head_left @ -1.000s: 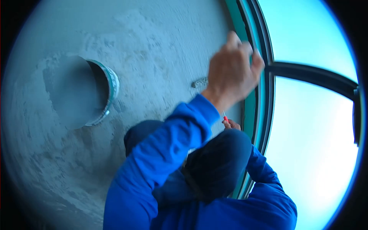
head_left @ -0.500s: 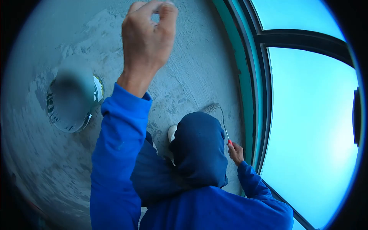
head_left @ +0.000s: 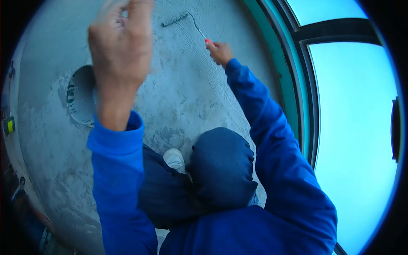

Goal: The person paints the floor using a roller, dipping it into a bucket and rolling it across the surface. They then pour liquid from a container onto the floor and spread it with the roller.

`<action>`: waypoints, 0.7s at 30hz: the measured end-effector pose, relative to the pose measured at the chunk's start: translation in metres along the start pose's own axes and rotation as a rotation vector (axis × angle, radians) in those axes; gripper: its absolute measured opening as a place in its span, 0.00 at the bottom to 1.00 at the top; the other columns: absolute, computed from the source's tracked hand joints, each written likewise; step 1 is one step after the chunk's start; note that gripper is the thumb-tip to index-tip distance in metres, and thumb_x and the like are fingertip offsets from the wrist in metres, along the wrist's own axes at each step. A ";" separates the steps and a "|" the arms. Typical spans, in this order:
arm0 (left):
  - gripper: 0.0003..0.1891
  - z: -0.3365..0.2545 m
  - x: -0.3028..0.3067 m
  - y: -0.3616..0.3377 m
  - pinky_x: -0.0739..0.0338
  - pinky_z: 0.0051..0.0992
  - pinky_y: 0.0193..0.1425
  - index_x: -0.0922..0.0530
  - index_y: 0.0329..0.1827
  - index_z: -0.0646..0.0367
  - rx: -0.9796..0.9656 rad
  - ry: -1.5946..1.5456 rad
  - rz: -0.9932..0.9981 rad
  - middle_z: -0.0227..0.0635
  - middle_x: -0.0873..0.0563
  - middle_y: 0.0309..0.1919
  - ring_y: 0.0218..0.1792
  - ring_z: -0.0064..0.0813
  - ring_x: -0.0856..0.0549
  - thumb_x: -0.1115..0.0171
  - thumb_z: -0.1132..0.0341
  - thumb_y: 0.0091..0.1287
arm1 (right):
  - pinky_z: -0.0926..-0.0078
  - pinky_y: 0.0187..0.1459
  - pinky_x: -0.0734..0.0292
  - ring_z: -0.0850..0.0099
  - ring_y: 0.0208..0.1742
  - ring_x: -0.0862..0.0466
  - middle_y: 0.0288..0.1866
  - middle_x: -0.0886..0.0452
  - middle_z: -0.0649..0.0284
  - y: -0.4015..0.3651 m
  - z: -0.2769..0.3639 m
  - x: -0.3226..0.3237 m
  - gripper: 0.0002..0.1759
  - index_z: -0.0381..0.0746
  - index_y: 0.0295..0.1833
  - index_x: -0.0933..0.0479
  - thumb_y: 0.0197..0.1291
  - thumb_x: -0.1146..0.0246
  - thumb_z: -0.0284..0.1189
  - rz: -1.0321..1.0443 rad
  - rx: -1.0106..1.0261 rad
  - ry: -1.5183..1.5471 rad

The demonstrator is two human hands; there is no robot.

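My right hand (head_left: 221, 54) is closed round the red handle of a paint roller (head_left: 175, 20). A thin metal rod leads from the handle to the grey, coated roller head, which lies on the wet-looking grey floor (head_left: 170, 102) near the top. My left hand (head_left: 121, 55) is raised close to the camera, blurred, with curled fingers. Its fingertips are cut off by the top edge, and anything between them is hidden. Behind my left wrist stands a round bucket (head_left: 81, 95), partly covered by that hand.
A teal frame (head_left: 293, 89) with dark edging and bright glass panes (head_left: 352, 114) runs along the right. My knee (head_left: 223, 165) and a white shoe (head_left: 174, 159) are below centre. Dark objects, one with a yellow patch (head_left: 10, 126), line the far left.
My right hand has moved up and to the left with the roller, away from beside my knee. My left hand has shifted left and up in view. More of the far left side now shows.
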State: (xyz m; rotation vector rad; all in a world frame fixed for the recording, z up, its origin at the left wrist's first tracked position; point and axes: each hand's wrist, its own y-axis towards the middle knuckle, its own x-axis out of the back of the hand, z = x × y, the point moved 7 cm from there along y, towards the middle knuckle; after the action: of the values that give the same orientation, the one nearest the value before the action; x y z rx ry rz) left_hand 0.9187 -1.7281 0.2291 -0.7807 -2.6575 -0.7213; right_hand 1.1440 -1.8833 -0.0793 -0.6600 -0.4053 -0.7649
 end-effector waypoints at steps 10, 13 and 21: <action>0.22 0.036 0.101 0.058 0.27 0.21 0.42 0.20 0.59 0.49 -0.189 0.406 -0.062 0.31 0.17 0.54 0.41 0.25 0.18 0.51 0.49 0.70 | 0.57 0.36 0.26 0.49 0.33 0.19 0.30 0.20 0.45 -0.190 -0.140 0.072 0.23 0.36 0.39 0.18 0.62 0.43 0.47 0.002 0.111 -0.239; 0.25 0.064 0.125 0.080 0.26 0.31 0.55 0.20 0.57 0.55 -0.096 0.595 -0.145 0.41 0.16 0.51 0.47 0.37 0.16 0.49 0.46 0.68 | 0.58 0.35 0.27 0.49 0.33 0.19 0.29 0.20 0.45 -0.288 -0.184 0.101 0.22 0.35 0.40 0.19 0.62 0.43 0.46 -0.063 0.017 -0.222; 0.31 0.200 0.290 0.158 0.29 0.41 0.59 0.20 0.53 0.63 -0.004 1.111 -0.257 0.55 0.18 0.50 0.55 0.54 0.21 0.52 0.42 0.66 | 0.64 0.35 0.26 0.58 0.31 0.18 0.30 0.19 0.50 -0.484 -0.285 0.166 0.20 0.36 0.45 0.19 0.62 0.40 0.43 -0.159 -0.276 -0.202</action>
State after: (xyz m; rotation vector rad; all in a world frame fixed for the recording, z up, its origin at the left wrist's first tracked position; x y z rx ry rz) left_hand 0.7476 -1.3819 0.2356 0.0367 -1.7210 -0.8701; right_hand 0.9226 -2.4206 -0.0020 -0.9771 -0.5473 -0.9182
